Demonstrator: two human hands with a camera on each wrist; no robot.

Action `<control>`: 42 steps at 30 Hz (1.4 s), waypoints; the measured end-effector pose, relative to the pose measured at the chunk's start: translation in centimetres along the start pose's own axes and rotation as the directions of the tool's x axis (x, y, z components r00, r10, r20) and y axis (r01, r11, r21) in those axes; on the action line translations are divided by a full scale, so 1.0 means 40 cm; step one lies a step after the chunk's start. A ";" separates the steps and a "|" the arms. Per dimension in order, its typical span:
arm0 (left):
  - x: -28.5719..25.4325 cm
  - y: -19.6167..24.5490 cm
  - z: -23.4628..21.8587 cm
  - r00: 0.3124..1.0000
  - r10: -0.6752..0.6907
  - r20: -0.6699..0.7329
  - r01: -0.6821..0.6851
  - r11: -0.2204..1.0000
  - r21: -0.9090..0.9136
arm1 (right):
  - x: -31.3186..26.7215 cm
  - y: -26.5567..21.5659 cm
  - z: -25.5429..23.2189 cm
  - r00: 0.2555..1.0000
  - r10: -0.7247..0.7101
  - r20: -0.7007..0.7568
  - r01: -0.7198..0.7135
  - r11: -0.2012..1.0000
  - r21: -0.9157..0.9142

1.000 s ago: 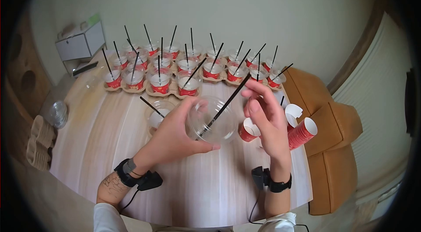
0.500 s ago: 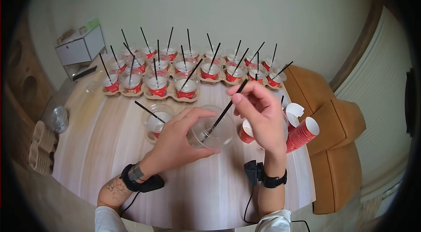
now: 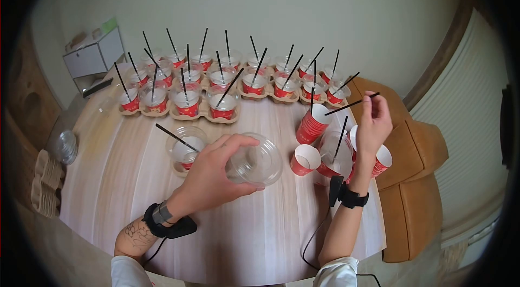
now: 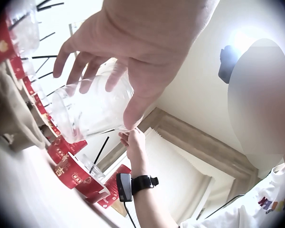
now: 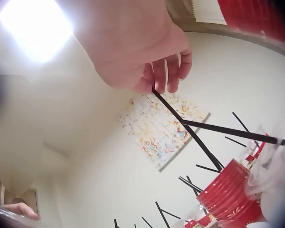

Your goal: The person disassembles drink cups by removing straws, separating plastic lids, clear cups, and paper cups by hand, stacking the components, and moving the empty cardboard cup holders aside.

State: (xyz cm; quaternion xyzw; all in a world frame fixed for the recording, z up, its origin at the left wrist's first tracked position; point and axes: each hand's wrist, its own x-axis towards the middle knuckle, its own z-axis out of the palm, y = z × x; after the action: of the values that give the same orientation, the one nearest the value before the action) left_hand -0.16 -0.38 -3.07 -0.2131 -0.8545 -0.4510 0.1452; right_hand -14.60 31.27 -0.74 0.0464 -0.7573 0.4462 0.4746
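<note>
My left hand [image 3: 238, 165] grips a clear plastic cup [image 3: 259, 163] from above, tilted on its side just over the round wooden table [image 3: 260, 233]. In the left wrist view the left hand's fingers [image 4: 85, 66] and thumb curl round the clear cup [image 4: 92, 109]. My right hand [image 3: 372, 104] is raised at the right and pinches a black straw [image 3: 349, 105] near its end. The right wrist view shows the right hand's fingers [image 5: 166, 71] closed on the straw [image 5: 190, 130]. The straw is clear of the cup.
Several lidded red cups with straws [image 3: 222, 102] stand in cardboard carriers along the table's back. One more cup with a straw [image 3: 184, 150] sits left of my left hand. A red cup stack [image 3: 311, 124], a single red cup [image 3: 304, 159] and a brown seat [image 3: 417, 151] are at the right.
My right hand has drawn the straw out of the clear cup and swung up and to the right with it. The left hand has lowered the cup slightly.
</note>
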 end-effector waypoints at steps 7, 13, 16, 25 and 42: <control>-0.004 0.000 -0.003 1.000 -0.006 0.009 0.006 1.000 -0.009 | -0.028 0.029 0.033 0.997 -0.061 0.038 0.069 0.962 -0.264; -0.017 -0.013 0.013 0.999 0.034 0.008 -0.034 0.998 0.049 | -0.052 -0.201 -0.026 0.816 -0.005 0.578 -0.200 0.936 0.291; -0.027 -0.005 0.022 0.998 0.070 0.003 -0.070 0.995 0.078 | -0.104 -0.305 -0.058 0.396 -0.216 0.893 -0.050 0.965 0.256; -0.046 0.047 0.011 0.993 0.114 -0.027 -0.111 0.991 0.079 | -0.166 -0.391 -0.068 0.237 -0.360 0.903 0.191 0.928 0.320; -0.091 0.064 0.058 0.966 0.224 0.131 -0.211 0.972 -0.102 | -0.152 -0.343 -0.188 0.044 -0.219 0.975 0.086 0.973 0.215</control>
State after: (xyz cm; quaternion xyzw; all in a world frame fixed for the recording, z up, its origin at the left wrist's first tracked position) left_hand 4.12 2.00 -4.12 -0.3431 -0.8135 -0.4530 0.1235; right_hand 0.57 26.33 4.45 0.4416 -0.8434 0.2769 -0.1302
